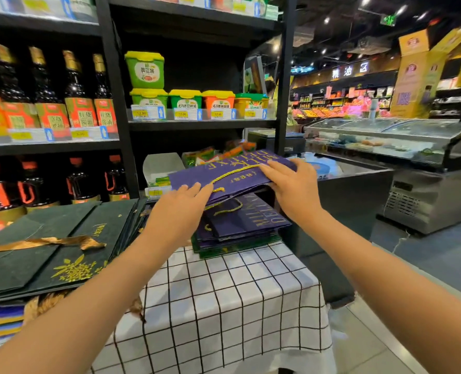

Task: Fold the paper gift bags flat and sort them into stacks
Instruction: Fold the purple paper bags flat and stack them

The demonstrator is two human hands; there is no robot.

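A flattened purple bag (232,171) is held by both hands, left hand (182,209) and right hand (294,184), fingers nearly straight; edges should be squared over the purple stack (240,225) at frame centre.

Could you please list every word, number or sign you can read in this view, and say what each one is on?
"MILK DELUXE": gold print, upside down, on the purple gift bag under both hands.
"12.90": yellow price tag below the green tubs.
"8.00": price tag below the dark bottles.
Chinese characters on the tubs, bottle labels and hanging aisle sign: not transcribed.
Other tags: too blurred.
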